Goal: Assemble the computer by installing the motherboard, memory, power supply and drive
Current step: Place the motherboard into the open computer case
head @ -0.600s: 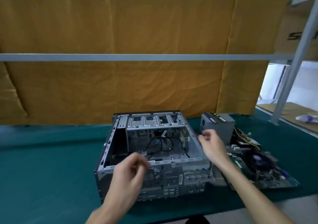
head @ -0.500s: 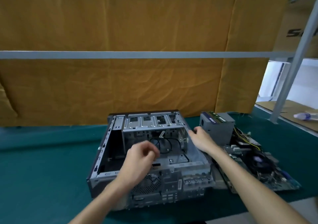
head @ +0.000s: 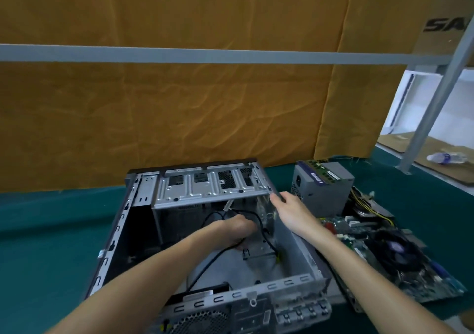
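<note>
Carton (head: 443, 25) lettered "SA", hands in computer case (head: 295, 251), motherboard (head: 400, 254) beside

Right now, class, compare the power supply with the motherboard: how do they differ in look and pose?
The power supply is a grey metal box standing tall; the motherboard is a flat green board lying on the green table. The power supply sits farther back, the motherboard nearer. Both lie outside the case, to its right, not yet installed.
</note>
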